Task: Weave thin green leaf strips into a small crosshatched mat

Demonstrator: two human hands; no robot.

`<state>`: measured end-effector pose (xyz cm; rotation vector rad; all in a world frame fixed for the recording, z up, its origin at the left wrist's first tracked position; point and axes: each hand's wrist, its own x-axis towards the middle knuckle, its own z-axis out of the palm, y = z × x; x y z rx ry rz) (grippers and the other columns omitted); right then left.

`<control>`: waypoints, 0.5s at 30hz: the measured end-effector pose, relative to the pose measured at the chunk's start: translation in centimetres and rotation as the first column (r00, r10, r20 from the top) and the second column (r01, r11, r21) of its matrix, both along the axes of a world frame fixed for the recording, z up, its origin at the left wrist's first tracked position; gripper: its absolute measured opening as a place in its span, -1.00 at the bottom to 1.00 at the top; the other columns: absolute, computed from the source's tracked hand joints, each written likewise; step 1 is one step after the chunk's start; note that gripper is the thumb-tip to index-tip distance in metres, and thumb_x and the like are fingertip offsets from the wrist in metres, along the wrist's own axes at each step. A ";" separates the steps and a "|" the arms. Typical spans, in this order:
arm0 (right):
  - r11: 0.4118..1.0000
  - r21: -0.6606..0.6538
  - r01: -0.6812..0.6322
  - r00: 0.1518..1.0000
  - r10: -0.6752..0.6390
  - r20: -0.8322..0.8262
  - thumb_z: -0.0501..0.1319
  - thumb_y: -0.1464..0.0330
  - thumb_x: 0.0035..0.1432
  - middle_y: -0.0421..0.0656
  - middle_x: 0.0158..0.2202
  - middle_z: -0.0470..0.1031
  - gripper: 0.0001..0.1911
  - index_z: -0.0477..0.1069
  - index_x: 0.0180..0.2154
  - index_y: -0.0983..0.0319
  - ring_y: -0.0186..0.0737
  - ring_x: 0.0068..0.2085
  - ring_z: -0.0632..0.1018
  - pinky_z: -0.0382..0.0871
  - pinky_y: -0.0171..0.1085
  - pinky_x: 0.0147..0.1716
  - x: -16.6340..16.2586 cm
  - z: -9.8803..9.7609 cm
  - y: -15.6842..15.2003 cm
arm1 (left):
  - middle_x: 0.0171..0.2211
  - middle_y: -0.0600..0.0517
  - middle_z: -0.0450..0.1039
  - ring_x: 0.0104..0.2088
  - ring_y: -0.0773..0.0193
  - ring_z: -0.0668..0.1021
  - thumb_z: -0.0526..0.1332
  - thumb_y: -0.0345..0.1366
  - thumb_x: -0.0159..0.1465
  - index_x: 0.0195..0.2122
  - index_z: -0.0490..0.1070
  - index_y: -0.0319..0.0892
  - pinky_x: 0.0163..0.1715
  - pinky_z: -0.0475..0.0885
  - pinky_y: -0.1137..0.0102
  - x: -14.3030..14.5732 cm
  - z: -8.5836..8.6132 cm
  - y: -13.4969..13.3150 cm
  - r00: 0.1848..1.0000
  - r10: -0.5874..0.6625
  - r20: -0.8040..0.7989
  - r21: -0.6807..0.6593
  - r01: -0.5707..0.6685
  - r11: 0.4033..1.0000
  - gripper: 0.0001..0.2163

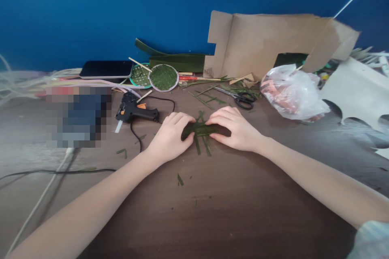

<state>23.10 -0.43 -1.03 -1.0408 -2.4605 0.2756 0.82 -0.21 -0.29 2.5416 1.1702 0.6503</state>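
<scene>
Strips of green leaf, laid across one another, lay near the middle of our head view, on the brown table; we took them as the centre of the clock. Our left hand was at nine o'clock, fingers curved and mostly closed, with one end of the strips held between fingertips and thumb. Our right hand matched it at three o'clock, likewise curled, its fingertips and thumb on the other end. Between the hands, narrow ends stuck out toward twelve and six.

Around them, we had a loose leaf scrap at seven o'clock and a black glue gun near ten. At eleven, a woven green disc with a pale rim overlapped a teal-rimmed disc. Black-handled scissors lay at two, blades toward ten. Brown cardboard stood at one o'clock before the blue wall, and a plastic bag with something reddish inside sat just past two. Farther out at ten, a dark-screened device lay flat. Between nine and ten, a coarsely blurred patch showed perhaps another device; we could not be sure.
</scene>
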 end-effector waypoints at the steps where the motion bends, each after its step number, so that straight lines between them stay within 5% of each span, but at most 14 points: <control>1: 1.000 -0.001 0.001 1.000 -0.001 -0.001 0.18 0.32 0.11 -0.11 -0.18 0.46 -0.79 0.37 -0.19 0.22 -0.14 -0.10 0.37 0.17 -0.16 -0.13 0.0 0.0 0.0 | -0.22 -0.03 0.42 -0.17 0.16 0.40 0.11 -0.44 0.14 -0.22 0.31 -0.23 -0.12 0.33 0.23 0.0 0.0 0.0 1.000 -0.001 -0.002 0.000 0.001 1.000 -0.83; 15: 1.000 -0.031 0.000 1.000 -0.001 -0.013 0.14 0.33 0.15 -0.11 -0.20 0.47 -0.84 0.38 -0.20 0.22 -0.15 -0.12 0.38 0.16 -0.16 -0.14 0.0 -0.1 0.1 | -0.23 -0.02 0.43 -0.18 0.18 0.40 0.10 -0.43 0.17 -0.22 0.32 -0.21 -0.13 0.33 0.26 0.0 -0.1 0.1 1.000 -0.028 -0.005 -0.001 0.028 1.000 -0.85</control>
